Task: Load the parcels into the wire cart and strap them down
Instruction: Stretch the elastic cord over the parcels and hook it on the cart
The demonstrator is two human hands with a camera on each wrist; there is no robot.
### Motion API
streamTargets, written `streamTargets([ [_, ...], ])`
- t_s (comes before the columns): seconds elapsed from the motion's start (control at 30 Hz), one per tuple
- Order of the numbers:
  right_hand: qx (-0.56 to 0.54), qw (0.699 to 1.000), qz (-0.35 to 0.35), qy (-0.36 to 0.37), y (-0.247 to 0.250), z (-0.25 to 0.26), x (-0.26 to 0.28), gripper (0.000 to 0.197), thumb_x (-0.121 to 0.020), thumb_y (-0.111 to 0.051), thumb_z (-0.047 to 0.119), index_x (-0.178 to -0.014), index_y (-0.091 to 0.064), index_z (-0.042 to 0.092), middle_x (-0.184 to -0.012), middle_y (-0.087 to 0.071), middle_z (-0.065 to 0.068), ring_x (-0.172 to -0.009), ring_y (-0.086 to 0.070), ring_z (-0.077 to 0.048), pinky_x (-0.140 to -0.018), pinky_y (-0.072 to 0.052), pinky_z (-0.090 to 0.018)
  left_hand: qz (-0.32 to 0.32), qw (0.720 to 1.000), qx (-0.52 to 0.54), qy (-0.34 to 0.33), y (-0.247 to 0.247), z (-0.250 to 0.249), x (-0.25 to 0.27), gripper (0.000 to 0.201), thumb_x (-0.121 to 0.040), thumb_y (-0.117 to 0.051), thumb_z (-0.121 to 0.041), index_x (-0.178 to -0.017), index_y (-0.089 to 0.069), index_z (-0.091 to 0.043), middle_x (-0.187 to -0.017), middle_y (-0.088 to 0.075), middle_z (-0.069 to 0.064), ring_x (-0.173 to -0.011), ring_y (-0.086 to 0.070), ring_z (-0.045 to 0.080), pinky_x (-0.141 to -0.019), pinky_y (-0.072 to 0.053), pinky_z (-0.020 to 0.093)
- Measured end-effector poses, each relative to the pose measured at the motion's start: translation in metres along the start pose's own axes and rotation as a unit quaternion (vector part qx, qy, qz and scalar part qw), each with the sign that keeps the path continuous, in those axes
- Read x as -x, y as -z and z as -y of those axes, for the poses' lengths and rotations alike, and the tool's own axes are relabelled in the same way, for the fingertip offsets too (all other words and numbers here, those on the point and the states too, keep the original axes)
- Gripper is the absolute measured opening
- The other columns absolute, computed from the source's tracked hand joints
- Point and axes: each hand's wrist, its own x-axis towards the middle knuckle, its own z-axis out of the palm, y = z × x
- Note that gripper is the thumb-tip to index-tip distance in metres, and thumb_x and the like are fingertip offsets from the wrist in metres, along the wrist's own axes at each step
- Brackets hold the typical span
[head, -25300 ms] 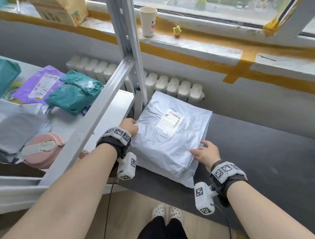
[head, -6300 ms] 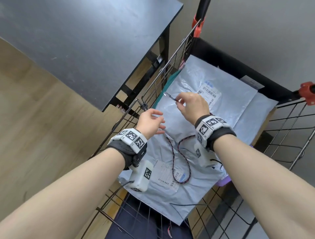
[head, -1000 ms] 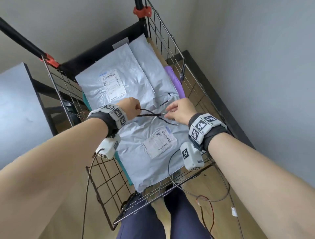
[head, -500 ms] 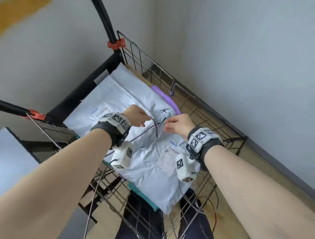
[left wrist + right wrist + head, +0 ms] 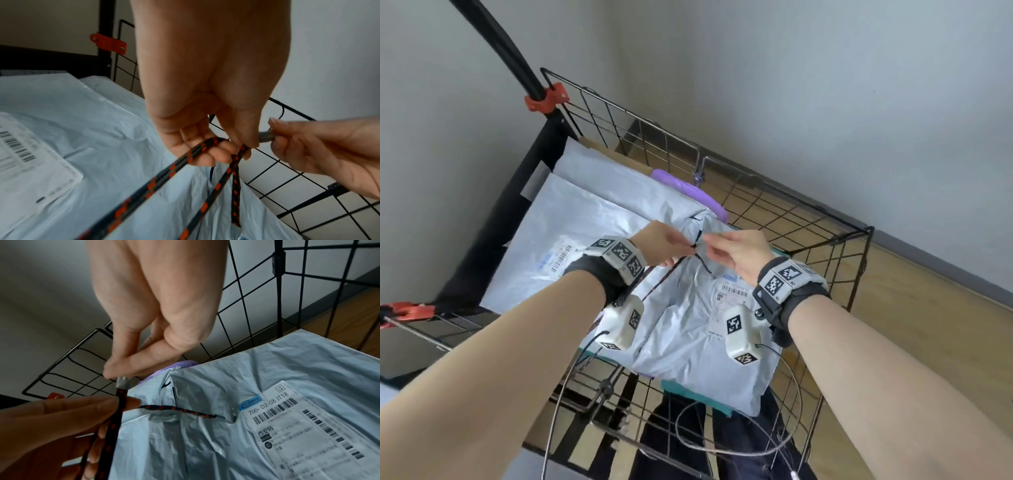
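Note:
The black wire cart [image 5: 869,230] holds stacked grey parcels [image 5: 688,325], with a purple parcel [image 5: 688,188] and a teal one [image 5: 698,394] showing at the edges. A black bungee cord with red flecks [image 5: 185,164] runs up from the cart's near left side. My left hand [image 5: 667,245] holds it looped through curled fingers [image 5: 216,155]. My right hand [image 5: 736,253] pinches the cord's metal end [image 5: 122,383] just beside the left fingertips. The cord's other metal hook [image 5: 232,417] lies loose on the top parcel beside its label [image 5: 298,418].
The cart's black handle bar with a red clamp [image 5: 548,97] rises at the back left. A grey wall stands close behind and to the right, above wooden floor [image 5: 928,325]. A dark table edge [image 5: 400,349] is at the left. Wrist-camera cables hang over the cart's front.
The head view has swung round the cart. Both hands stayed over the top parcel and drew together, and the right hand now pinches the cord's metal end.

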Motion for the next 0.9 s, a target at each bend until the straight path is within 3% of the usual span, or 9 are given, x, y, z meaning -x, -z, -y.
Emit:
streamTargets([
  [0.1, 0.008, 1.000, 0.008, 0.009, 0.002, -0.001, -0.006, 0.022, -0.079, -0.070, -0.002, -0.099, -0.066, -0.010, -0.083, -0.066, -0.011, -0.063, -0.065, -0.009, -0.066, -0.056, -0.017, 0.014, 1.000, -0.022, -0.006, -0.003, -0.005, -0.007, 0.015, -0.087, -0.065, -0.027, -0.091, -0.071, -0.014, -0.058, -0.056, -0.004, -0.042, -0.052, -0.002, -0.047, -0.042, 0.008],
  [0.23, 0.026, 1.000, 0.014, 0.003, 0.005, -0.008, -0.015, 0.019, -0.079, -0.071, -0.001, -0.097, -0.068, -0.003, -0.086, -0.068, -0.011, -0.071, -0.066, -0.012, -0.074, -0.058, -0.021, 0.055, 0.998, -0.041, 0.001, -0.008, -0.004, -0.018, 0.015, -0.087, -0.064, -0.027, -0.093, -0.072, -0.016, -0.060, -0.058, 0.002, -0.055, -0.053, 0.010, -0.063, -0.046, 0.021],
  [0.3, 0.052, 0.999, 0.008, 0.004, 0.007, -0.012, -0.018, 0.017, -0.081, -0.070, 0.002, -0.097, -0.067, -0.001, -0.086, -0.068, -0.011, -0.074, -0.066, -0.016, -0.076, -0.058, -0.024, 0.055, 0.998, -0.020, 0.017, -0.012, -0.001, -0.024, 0.013, -0.086, -0.066, -0.026, -0.088, -0.071, -0.014, -0.061, -0.059, 0.003, -0.055, -0.054, 0.011, -0.062, -0.047, 0.021],
  [0.4, 0.037, 0.999, -0.015, 0.021, 0.011, -0.013, -0.019, 0.005, -0.087, -0.063, 0.000, -0.085, -0.066, 0.003, -0.077, -0.067, -0.009, -0.066, -0.065, -0.017, -0.068, -0.058, -0.023, 0.027, 0.998, 0.050, 0.036, -0.017, -0.003, -0.031, 0.017, -0.087, -0.066, -0.019, -0.087, -0.070, -0.002, -0.066, -0.062, 0.006, -0.058, -0.057, 0.013, -0.060, -0.050, 0.018],
  [0.5, 0.015, 0.998, -0.041, 0.045, 0.017, -0.013, -0.021, 0.018, -0.087, -0.060, -0.003, -0.072, -0.064, 0.006, -0.070, -0.065, -0.008, -0.062, -0.059, -0.020, -0.062, -0.057, -0.021, 0.006, 0.997, 0.074, 0.037, -0.015, -0.007, -0.035, 0.008, -0.088, -0.061, -0.006, -0.090, -0.067, -0.001, -0.074, -0.064, 0.012, -0.048, -0.060, 0.004, -0.053, -0.052, 0.013],
  [0.63, -0.023, 0.993, -0.097, 0.065, 0.033, -0.008, -0.026, 0.014, -0.088, -0.060, -0.002, -0.076, -0.063, 0.005, -0.071, -0.065, -0.008, -0.064, -0.062, -0.020, -0.063, -0.058, -0.022, -0.012, 0.992, 0.112, 0.055, -0.007, -0.010, -0.038, 0.011, -0.085, -0.059, 0.007, -0.091, -0.065, 0.000, -0.056, -0.065, 0.005, -0.042, -0.060, 0.004, -0.049, -0.054, 0.015],
  [0.77, -0.049, 0.990, -0.107, 0.075, 0.044, 0.001, -0.031, 0.002, -0.089, -0.059, -0.001, -0.089, -0.061, 0.000, -0.081, -0.064, -0.013, -0.064, -0.068, -0.021, -0.063, -0.060, -0.028, -0.014, 0.982, 0.155, 0.108, -0.006, -0.012, -0.037, 0.020, -0.080, -0.067, 0.007, -0.096, -0.062, -0.003, -0.058, -0.067, 0.009, -0.044, -0.062, 0.010, -0.054, -0.057, 0.023],
  [0.83, -0.082, 0.987, -0.112, 0.076, 0.046, 0.004, -0.034, 0.004, -0.090, -0.057, -0.002, -0.088, -0.058, 0.001, -0.081, -0.063, -0.013, -0.068, -0.069, -0.023, -0.061, -0.059, -0.028, -0.017, 0.977, 0.172, 0.124, -0.008, -0.011, -0.038, 0.020, -0.081, -0.067, 0.006, -0.099, -0.062, 0.001, -0.057, -0.068, 0.009, -0.045, -0.062, 0.012, -0.055, -0.057, 0.023],
  [0.9, -0.125, 0.984, -0.099, 0.075, 0.047, 0.006, -0.039, 0.009, -0.089, -0.056, -0.006, -0.084, -0.058, 0.001, -0.080, -0.062, -0.015, -0.076, -0.068, -0.024, -0.065, -0.059, -0.025, -0.018, 0.976, 0.173, 0.132, -0.010, -0.012, -0.039, 0.017, -0.081, -0.067, 0.004, -0.097, -0.065, 0.006, -0.062, -0.069, 0.011, -0.050, -0.063, 0.014, -0.064, -0.057, 0.028],
])
